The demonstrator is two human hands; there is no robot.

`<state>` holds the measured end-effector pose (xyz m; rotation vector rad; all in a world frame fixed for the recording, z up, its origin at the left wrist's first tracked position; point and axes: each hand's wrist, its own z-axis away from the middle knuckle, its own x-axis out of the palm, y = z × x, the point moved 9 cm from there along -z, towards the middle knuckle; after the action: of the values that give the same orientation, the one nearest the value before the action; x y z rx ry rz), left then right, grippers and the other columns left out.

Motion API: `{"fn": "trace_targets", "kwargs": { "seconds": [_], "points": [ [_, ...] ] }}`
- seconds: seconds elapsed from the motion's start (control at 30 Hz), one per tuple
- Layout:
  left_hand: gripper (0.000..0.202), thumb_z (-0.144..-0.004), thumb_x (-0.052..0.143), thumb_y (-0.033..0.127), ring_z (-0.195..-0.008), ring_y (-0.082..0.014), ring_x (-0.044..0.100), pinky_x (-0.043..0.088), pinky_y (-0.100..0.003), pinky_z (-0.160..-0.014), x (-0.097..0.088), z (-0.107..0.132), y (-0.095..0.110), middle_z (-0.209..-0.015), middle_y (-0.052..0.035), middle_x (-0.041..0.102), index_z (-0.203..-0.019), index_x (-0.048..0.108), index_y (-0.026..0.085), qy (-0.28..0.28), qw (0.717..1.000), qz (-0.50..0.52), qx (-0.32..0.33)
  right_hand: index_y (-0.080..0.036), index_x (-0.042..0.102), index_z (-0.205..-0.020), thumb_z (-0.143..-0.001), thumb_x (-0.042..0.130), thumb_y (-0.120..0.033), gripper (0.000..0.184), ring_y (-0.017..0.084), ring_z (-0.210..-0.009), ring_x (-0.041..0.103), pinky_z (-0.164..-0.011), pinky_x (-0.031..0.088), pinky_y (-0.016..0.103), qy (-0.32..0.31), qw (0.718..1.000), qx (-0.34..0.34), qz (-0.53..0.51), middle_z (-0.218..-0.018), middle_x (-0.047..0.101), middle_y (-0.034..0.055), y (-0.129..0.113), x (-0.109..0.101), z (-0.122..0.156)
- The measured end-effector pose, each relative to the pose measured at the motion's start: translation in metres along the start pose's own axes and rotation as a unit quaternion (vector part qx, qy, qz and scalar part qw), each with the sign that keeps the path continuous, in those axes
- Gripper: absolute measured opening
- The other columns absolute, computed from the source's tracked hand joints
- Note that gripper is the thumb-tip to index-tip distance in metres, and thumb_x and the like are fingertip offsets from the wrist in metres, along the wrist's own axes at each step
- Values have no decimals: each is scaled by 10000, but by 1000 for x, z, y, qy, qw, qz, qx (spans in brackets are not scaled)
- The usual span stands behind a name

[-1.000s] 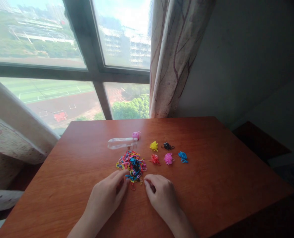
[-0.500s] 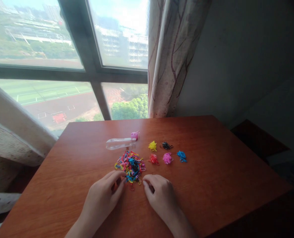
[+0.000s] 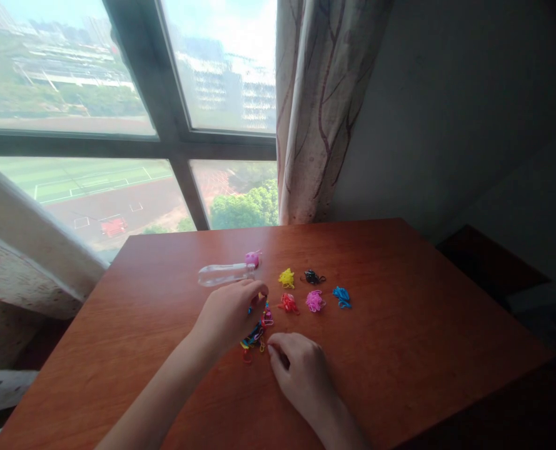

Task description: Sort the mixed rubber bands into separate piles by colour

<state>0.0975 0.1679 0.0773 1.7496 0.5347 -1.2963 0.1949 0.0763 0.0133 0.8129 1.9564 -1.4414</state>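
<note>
A mixed heap of small coloured rubber bands (image 3: 255, 337) lies on the wooden table, largely covered by my left hand (image 3: 233, 309). That hand reaches over the heap, its thumb and forefinger pinched at the far right side; what is between the fingertips is too small to tell. My right hand (image 3: 301, 359) rests on the table just right of the heap, fingers curled and thumb against forefinger, with nothing visible in them. Beyond are separate little piles of bands: yellow (image 3: 286, 278), black (image 3: 313, 277), red (image 3: 288, 304), pink (image 3: 315, 301) and blue (image 3: 342, 297).
A clear plastic bottle (image 3: 221, 274) lies on its side behind the heap, with a pink cap (image 3: 252, 258) by its neck. The table (image 3: 399, 337) reaches back to a window and a patterned curtain (image 3: 324, 112).
My left hand has moved from the heap's near left side up and to the right, across it. My right hand stays in nearly the same place. The view has shifted slightly.
</note>
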Motion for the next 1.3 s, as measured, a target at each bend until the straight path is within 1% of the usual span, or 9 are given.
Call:
{"fn": "trace_targets", "kwargs": {
  "seconds": [0.13,0.43,0.6,0.73,0.9,0.97,1.1,1.2,1.3],
  "points": [
    [157,-841,515,184,-716,-171,643,399,-234,-606,4,3,-2,-796,-22,705,-843,668,222,-15,1000,10,1,-230,628,-823,-855,534,-108,157,147,-696,618,-645,376,223,-2,1000,-6,3,-745,674,-18,-1,0,0],
    [160,-868,494,233,-627,-134,570,363,-212,-571,13,46,-24,-734,13,661,-861,653,229,-20,997,60,-32,-227,613,-821,-873,521,-119,150,153,-708,616,-656,363,230,-1,1000,1,7,-744,666,-7,-1,0,-1],
    [158,-863,502,240,-651,-137,586,390,-213,-580,9,44,-21,-765,7,679,-869,659,223,-4,996,79,-31,-226,615,-817,-864,525,-120,147,154,-693,599,-640,346,238,-1,1000,1,8,-741,659,-9,-2,-1,-1],
    [176,-859,501,207,-696,-149,627,427,-225,-608,3,23,-7,-789,-3,704,-899,672,222,1,999,44,0,-226,614,-818,-870,517,-126,149,153,-690,593,-634,338,243,-3,1000,0,7,-745,659,-10,-3,-1,-1],
    [185,-878,485,195,-739,-169,661,444,-251,-634,6,-26,21,-825,-10,723,-904,665,226,-6,999,-10,33,-228,613,-818,-862,514,-121,152,147,-677,586,-623,325,243,-2,1000,7,10,-733,652,-17,0,1,0],
    [188,-884,485,223,-765,-199,677,455,-273,-626,11,-48,32,-907,-41,732,-937,666,223,-11,999,-28,40,-231,612,-826,-866,518,-121,150,143,-681,583,-628,324,240,-9,1000,11,10,-741,652,-22,2,3,-1],
    [194,-870,510,243,-839,-260,698,495,-341,-702,28,-85,49,-943,-92,735,-966,676,214,-32,997,-57,46,-233,609,-829,-871,530,-124,141,144,-709,586,-643,327,235,-21,1000,17,6,-763,656,-23,4,5,-1],
    [208,-859,550,278,-862,-269,704,507,-351,-733,43,-102,55,-947,-105,737,-1012,681,228,-52,995,-68,48,-231,609,-825,-875,529,-131,138,146,-708,584,-645,328,235,-21,1000,19,4,-758,652,-20,5,5,-1],
    [230,-861,566,313,-860,-265,709,512,-337,-728,54,-109,58,-955,-112,739,-1043,682,235,-66,994,-75,52,-230,615,-832,-875,530,-136,134,149,-704,585,-643,331,237,-16,1000,18,-5,-759,651,-18,5,4,0]
  ]
}}
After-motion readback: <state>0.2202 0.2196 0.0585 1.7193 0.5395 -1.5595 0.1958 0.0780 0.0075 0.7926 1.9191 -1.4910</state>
